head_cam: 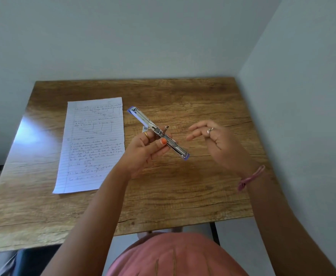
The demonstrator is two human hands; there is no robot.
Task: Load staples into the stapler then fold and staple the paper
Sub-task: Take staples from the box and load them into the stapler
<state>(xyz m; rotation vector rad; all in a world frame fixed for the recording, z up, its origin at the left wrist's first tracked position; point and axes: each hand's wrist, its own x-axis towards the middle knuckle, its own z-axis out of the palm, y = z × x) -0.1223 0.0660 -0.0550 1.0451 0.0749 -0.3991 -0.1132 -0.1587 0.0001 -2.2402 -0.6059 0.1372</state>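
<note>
Stapler [158,133] is held above the desk [183,192], swung fully open into one long straight bar, just right of the paper [91,144]. Left hand [143,152] grasps it near the hinge, thumb on top, fingers curled underneath. Right hand [213,140] hovers right of the stapler, near but not touching, fingers relaxed and loosely spread, holding nothing.

Paper lies flat and unfolded on the desk, left of the stapler, handwriting up. Staples: none visible; can't tell whether the channel is loaded.

Handling, as judgement: the stapler looks metal, rigid, fairly light, and smooth enough to slip. The hinge makes it floppy when open, so a hold at the hinge, as now, steadies both halves. Keep fingertips off the front end, where the staples exit, and clear of the spring pusher. Staple strips are brittle and snap easily, so pinch one lightly by its sides. The paper is thin, limp and creases readily; take it by a corner or edge, then press the fold flat against the desk.
</note>
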